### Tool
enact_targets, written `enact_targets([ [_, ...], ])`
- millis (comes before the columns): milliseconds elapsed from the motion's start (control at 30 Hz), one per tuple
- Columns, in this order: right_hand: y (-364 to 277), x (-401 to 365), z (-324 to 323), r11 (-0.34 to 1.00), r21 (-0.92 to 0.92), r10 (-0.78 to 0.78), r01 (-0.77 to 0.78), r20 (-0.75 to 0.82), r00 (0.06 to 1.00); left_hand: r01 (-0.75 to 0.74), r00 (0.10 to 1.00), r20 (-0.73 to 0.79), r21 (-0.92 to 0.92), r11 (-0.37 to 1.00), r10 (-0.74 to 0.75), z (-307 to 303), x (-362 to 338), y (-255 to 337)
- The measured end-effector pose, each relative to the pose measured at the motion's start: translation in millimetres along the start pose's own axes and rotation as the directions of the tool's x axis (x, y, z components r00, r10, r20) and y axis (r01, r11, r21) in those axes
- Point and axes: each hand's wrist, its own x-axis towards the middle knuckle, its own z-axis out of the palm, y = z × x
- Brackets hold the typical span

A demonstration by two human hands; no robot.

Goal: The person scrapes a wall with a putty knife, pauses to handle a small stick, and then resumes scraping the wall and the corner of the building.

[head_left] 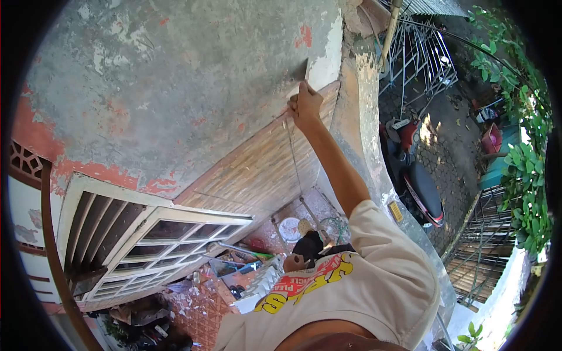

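My right hand (306,105) is raised against the wall, its fingers closed round a scraper. The scraper's thin dark blade (306,69) shows above the fingers, touching or very near the grey wall (193,76). Beside the blade, a whitish strip (328,55) runs along the wall's right edge. Patches of red paint and pale scuffs mark the grey surface. Just below the hand, a band of narrow brownish tiles (257,155) begins. My left hand is not in view.
A white-framed window (170,240) is at lower left. Far below, a white bucket (289,230) and scattered items stand on the floor. To the right, past the wall's corner, are a motorbike (422,190), metal bars (418,55) and a bamboo fence (480,245).
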Motion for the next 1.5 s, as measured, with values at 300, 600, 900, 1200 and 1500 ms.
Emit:
enact_targets([
  [300, 1, -5, 19, 0.998, 0.054, -0.016, 0.016, -0.003, 1.0, -0.177, 0.941, 0.289, -0.026, 0.984, 0.177, 29, 17, -45],
  [600, 3, 7, -29, 0.989, -0.142, 0.034, -0.028, 0.04, 0.999, -0.008, 0.976, 0.216, -0.028, 1.0, 0.014, 14, 8, -24],
  [900, 12, -52, -92, 0.942, -0.331, -0.07, 0.05, -0.05, 0.996, 0.155, 0.958, 0.25, -0.031, 0.987, -0.142, -25, 24, 21],
  [1200, 14, -69, -161, 0.936, -0.343, -0.148, 0.076, -0.19, 0.97, 0.193, 0.943, 0.283, -0.031, 0.981, -0.177, -32, 24, 27],
  [1500, 7, -79, -168, 0.92, -0.381, -0.169, 0.088, -0.182, 0.969, 0.174, 0.954, 0.26, -0.06, 0.983, -0.153, -36, 25, 32],
])
